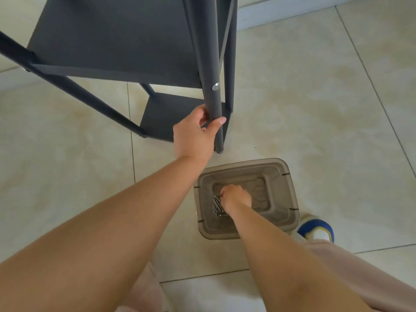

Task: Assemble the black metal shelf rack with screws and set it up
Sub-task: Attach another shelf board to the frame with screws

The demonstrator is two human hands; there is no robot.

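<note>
a black metal shelf rack [117, 39] stands upright on a pale tiled floor [315, 91], its upper shelf panel filling the top left and a lower shelf showing beneath it, left of the near post [212, 86]. the person's left hand [197, 131] wraps its fingers and thumb around that post below a silver screw head [215, 86] already seated in it, apparently to keep the frame steady and stop it tipping or twisting while the other hand is busy. the post's foot touches the floor just right of the hand. below and right of the post sits a translucent grey plastic tub [286, 176], placed near enough to be reached without letting go of the rack. inside it, the right hand [236, 195] is curled down over a small heap of loose screws [217, 207] lying along the tub's left side; the fingertips are turned away, so whether they already pinch a screw cannot be told. judging by the reach, the step in hand is fetching the next fastener for a joint not yet secured. right of the tub, a blue and white shoe [317, 229] and a pale trouser leg [360, 280] edge the frame.
</note>
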